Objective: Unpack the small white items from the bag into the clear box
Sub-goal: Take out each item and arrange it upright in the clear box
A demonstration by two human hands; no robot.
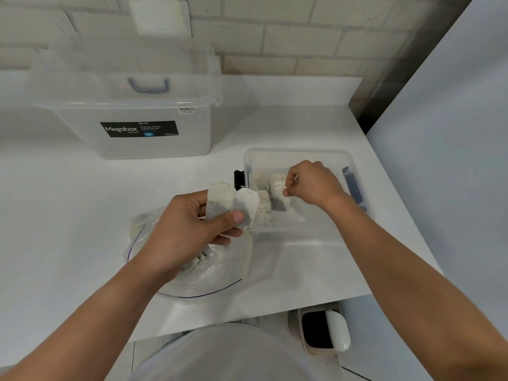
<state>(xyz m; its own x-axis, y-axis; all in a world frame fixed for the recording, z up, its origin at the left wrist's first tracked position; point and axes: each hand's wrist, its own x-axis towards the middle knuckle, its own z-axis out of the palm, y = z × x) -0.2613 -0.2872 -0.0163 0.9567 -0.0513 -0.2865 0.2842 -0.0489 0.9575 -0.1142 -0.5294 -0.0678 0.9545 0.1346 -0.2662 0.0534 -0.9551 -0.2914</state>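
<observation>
Left hand [189, 226] is curled round a few white packets [233, 204], with the thumb pressed on top. It holds them up over the bag, close to the near left corner of the clear box. Right hand [313, 185] is over the clear box and pinches one packet [279, 193] by its top, between thumb and finger. That packet stands inside the box, by the left wall.

The white table [68, 202] carries everything. A big box [132, 144] with a black label stands at the back left of the table, well apart from both hands. The clear box [297, 155] sits near the right edge of the table with no lid on it. More white packets lie in it, near the left wall. The bag [214, 276] lies crumpled near the front edge of the table, just beside the clear box and under the left hand. It may hold more packets, but the shiny plastic makes that hard to tell. A black clip [238, 178] sits on the clear box's left wall.
</observation>
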